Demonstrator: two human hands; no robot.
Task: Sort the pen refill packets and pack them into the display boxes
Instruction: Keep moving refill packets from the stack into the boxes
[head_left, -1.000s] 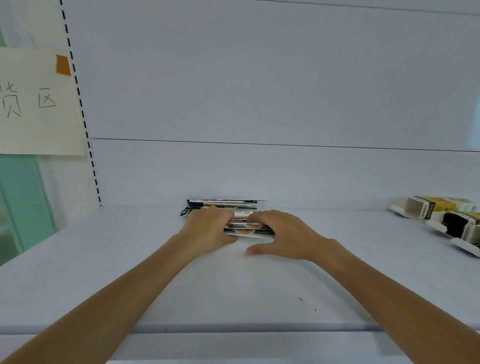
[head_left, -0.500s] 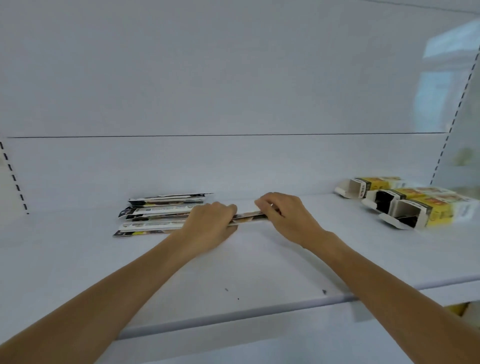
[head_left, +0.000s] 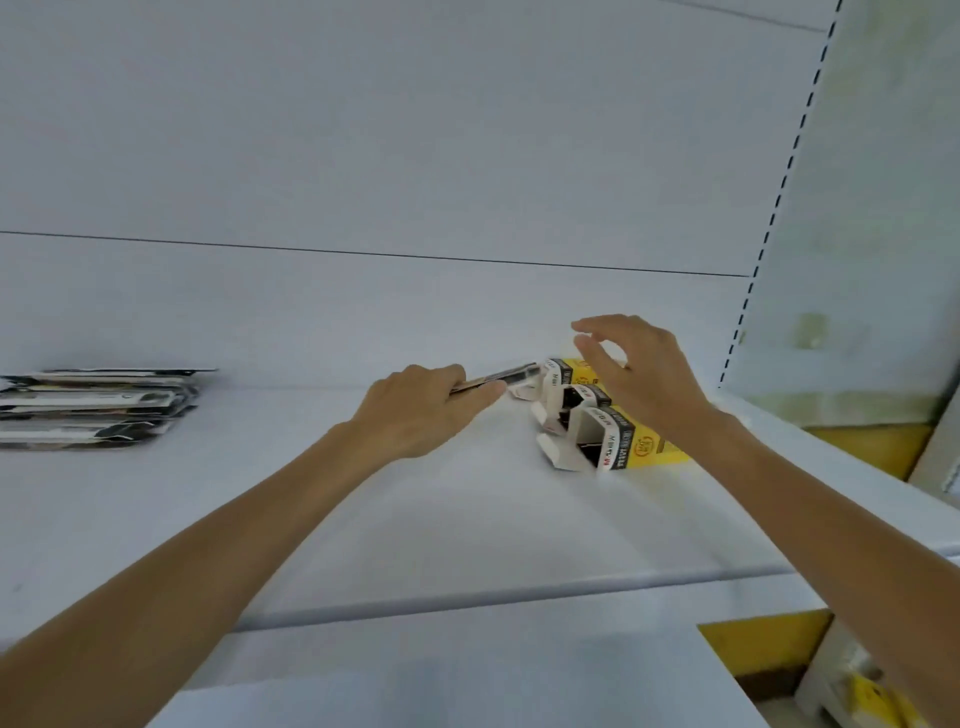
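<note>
Left hand: the left hand (head_left: 415, 415) reaches in from 7 o'clock and lies low over the shelf near the middle of the view, knuckles up.
Left fingers: clenched on the held packet (head_left: 511, 375), with the thumb along its near edge and the other fingers curled over its top.
Held packet: a thin pen refill packet seen almost edge-on. Its rear part is hidden inside the grip, and the free end sticks out past the fingertips toward 2 o'clock.
Packet tip: it is just beside the open mouth of the farthest box (head_left: 558, 375). I cannot tell whether it touches the flap.
Right hand: the right hand (head_left: 644, 379) comes in from 5 o'clock and hovers above the display boxes (head_left: 621, 441), palm down.
Right fingers: released, spread and loosely bent, grasping nothing. Their tips point toward 10 o'clock, above the packet's free end and apart from it.
Display boxes: three yellow, white and black cartons lie side by side at 3 o'clock of the left hand, with their open ends and flaps facing 9 o'clock.
Stack of packets: the stack of packets (head_left: 93, 410) lies flat at 9 o'clock of the view, well apart from both hands.
Shelf: the white shelf (head_left: 467, 519) bears the stack and the boxes.
Back panel: the pale back panel (head_left: 415, 156) rises behind them.
Slotted upright: the slotted upright (head_left: 779, 197) stands at 2 o'clock.
</note>
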